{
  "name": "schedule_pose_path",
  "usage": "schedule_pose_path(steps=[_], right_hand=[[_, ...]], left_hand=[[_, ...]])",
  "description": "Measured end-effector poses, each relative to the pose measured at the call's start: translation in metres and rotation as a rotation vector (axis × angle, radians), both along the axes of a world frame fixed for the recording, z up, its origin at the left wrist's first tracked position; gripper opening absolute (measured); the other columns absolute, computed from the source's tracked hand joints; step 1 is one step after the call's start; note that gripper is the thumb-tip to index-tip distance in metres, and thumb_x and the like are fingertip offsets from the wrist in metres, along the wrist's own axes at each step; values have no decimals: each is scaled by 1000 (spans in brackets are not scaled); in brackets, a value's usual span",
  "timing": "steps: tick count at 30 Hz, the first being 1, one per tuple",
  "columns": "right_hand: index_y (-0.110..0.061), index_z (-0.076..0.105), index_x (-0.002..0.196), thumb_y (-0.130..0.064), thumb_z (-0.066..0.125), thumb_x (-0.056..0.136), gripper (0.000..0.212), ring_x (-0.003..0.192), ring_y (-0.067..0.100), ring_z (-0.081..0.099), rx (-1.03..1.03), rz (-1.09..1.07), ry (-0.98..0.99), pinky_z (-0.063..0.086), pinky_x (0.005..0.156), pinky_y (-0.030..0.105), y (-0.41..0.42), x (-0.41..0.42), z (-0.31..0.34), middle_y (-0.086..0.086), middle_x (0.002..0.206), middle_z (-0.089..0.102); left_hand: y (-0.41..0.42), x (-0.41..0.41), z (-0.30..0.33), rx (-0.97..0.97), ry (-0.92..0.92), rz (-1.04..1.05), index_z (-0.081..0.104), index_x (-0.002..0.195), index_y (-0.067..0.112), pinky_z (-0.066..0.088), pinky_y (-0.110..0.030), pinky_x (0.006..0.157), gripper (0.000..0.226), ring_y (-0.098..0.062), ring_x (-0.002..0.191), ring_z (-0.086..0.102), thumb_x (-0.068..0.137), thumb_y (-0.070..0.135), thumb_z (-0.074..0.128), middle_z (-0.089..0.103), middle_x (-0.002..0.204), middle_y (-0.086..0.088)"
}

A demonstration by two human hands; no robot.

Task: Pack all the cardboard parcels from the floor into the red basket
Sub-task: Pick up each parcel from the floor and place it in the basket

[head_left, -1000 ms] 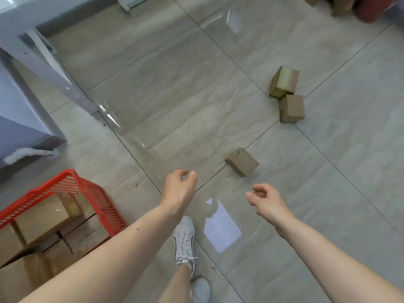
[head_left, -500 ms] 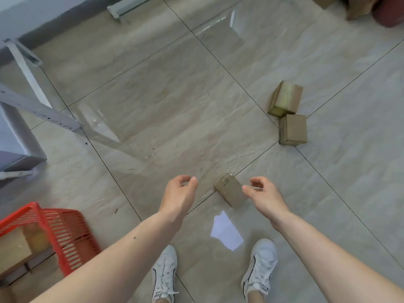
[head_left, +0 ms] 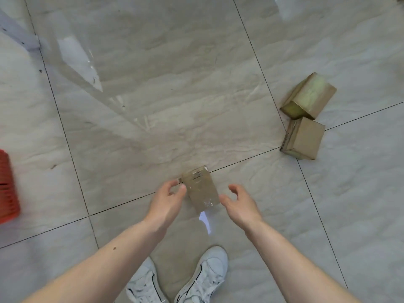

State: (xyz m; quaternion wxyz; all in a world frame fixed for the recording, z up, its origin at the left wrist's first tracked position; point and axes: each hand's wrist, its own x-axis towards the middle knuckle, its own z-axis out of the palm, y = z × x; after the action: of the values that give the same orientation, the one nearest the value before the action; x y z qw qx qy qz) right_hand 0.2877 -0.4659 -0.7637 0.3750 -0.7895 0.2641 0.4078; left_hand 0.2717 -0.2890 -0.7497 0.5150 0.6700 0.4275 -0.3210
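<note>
A small brown cardboard parcel with clear tape across its top (head_left: 200,189) lies on the glossy grey tiled floor (head_left: 153,106), just beyond the person's white sneakers (head_left: 192,278) and across a grout line. The left hand (head_left: 167,201) sits at the parcel's left edge, fingers curled and thumb apart, touching or all but touching the cardboard; whether it presses yet I cannot tell. The right hand (head_left: 239,203) hovers just to the right of the parcel, fingers spread wide and empty, a small gap showing between its fingertips and the box.

The parcel looks light and stiff: a sealed box with firm corners that should keep its shape under a squeeze. The taped top shines and is probably slick, so the bare cardboard of the two long side faces seems the better place to grip, one palm on each side, pressing inward near the middle so that it does not pivot.

Two more parcels wait far to the right: a brown cardboard box with a greenish taped face (head_left: 308,97) and, touching its near corner, a plain brown cardboard cube (head_left: 303,138). They look similarly light. The red plastic mesh basket (head_left: 7,186) shows only as a sliver at the left edge, well apart from all three.
</note>
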Motion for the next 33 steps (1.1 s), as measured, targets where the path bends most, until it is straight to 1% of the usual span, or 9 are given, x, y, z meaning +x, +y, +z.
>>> schedule_pose_path(steps=[5, 8, 10, 15, 18, 20, 25, 28, 33], right_hand=[[-16, 32, 150, -28, 53, 94, 60, 133, 24, 48, 22, 83, 63, 36, 101, 29, 6, -6, -66, 9, 146, 49], [-14, 31, 149, -24, 51, 95, 59, 126, 22, 52, 28, 114, 67, 38, 99, 30, 10, -9, -97, 6, 137, 55], [-16, 41, 142, -20, 51, 94, 49, 106, 18, 59, 33, 125, 59, 43, 92, 30, 12, -9, -110, -4, 115, 62], [-17, 52, 129, -12, 50, 93, 36, 95, 11, 60, 60, 45, 59, 47, 81, 23, 16, -8, -113, -7, 106, 63], [-21, 51, 124, -9, 50, 94, 32, 82, -6, 55, 84, 1, 34, 41, 57, 5, 24, -5, -90, -18, 95, 56], [-20, 51, 125, -10, 51, 94, 32, 81, -8, 53, 86, -22, 0, 40, 58, 7, 30, -1, -68, -20, 93, 53], [-18, 52, 110, -20, 57, 94, 17, 82, 6, 60, 80, -86, -89, 46, 66, 25, 59, 10, 6, -7, 99, 60], [-18, 49, 128, -29, 61, 93, 39, 93, 17, 64, 121, -64, -109, 56, 87, 46, 86, 14, 55, -2, 105, 59], [-15, 58, 128, -23, 56, 95, 34, 81, 21, 61, 208, 56, -110, 57, 78, 50, 135, 19, 127, 18, 110, 65]], left_hand=[[-13, -19, -75, -73, 15, -9, 30, 149, 14, 29, -22, 94, 58, -15, 134, 41, 98, 32, 50, 38, 150, 3], [-25, -25, -107, -165, 38, -9, 35, 142, 12, 30, -17, 83, 46, -3, 108, 42, 100, 26, 48, 43, 122, 11], [-30, -25, -126, -207, 29, 12, 43, 134, 14, 38, -18, 70, 36, 1, 94, 49, 99, 22, 49, 53, 124, 9], [-30, -26, -134, -232, -17, 123, 51, 125, 19, 41, -15, 66, 28, -2, 96, 59, 97, 17, 51, 64, 122, 6], [-24, -25, -104, -239, -68, 150, 54, 125, 25, 42, -3, 58, 32, 7, 92, 57, 97, 10, 51, 65, 115, 10], [-16, -24, -78, -213, -106, 183, 54, 127, 23, 43, -2, 61, 34, 2, 96, 59, 96, 10, 52, 64, 121, 6], [9, -22, -1, -85, -203, 196, 44, 133, 26, 39, -13, 79, 44, -2, 107, 48, 93, 19, 59, 44, 137, 6], [32, -21, 49, -26, -243, 217, 44, 131, 26, 43, -29, 101, 43, -8, 114, 49, 92, 20, 60, 38, 134, 2], [77, -28, 119, 28, -283, 286, 45, 127, 28, 47, -41, 102, 43, -17, 111, 56, 89, 21, 63, 42, 128, 0]])
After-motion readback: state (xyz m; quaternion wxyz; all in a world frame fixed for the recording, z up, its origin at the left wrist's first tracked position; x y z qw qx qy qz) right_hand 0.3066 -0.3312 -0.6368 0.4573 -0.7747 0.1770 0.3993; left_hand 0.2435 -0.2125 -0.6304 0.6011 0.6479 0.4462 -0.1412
